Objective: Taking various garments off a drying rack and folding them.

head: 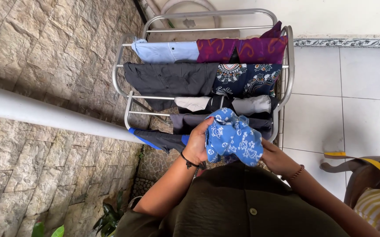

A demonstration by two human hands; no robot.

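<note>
Soft printed cloth; shiny metal rack; rough stone wall.

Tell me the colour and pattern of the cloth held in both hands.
Blue cloth with a white printed pattern, seen best in the head view.

No packages, labels, signs or screens anywhere in view; nothing of that kind on rack, wall or floor.
</note>
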